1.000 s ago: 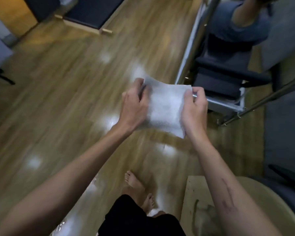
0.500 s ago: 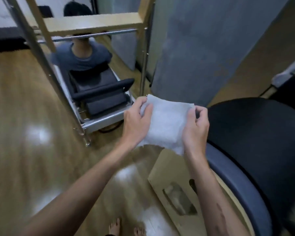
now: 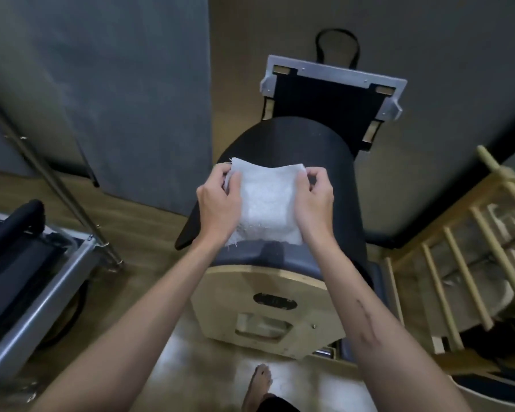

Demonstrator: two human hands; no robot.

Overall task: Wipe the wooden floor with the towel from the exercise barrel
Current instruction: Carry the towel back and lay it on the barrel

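— Fingers curled on both sides: our left hand (image 3: 217, 203) and right hand (image 3: 312, 200) each pinch an edge of the small white folded terry towel (image 3: 265, 203).

— And it's held over the black padded, wood-ended exercise barrel (image 3: 309, 144) (bare foot (image 3: 260, 379) on the glossy wooden floor (image 3: 149, 233)).

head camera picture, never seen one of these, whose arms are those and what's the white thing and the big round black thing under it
The picture comes from a camera worn on a person's head, looking forward and down, so the two arms are the wearer's own. The left hand and right hand each pinch a side of a folded white towel, held above the exercise barrel, the rounded black padded piece on a pale wooden base. Below is the wooden floor, with one bare foot on it. A wooden ladder frame stands to the right, and a metal-framed machine to the left.
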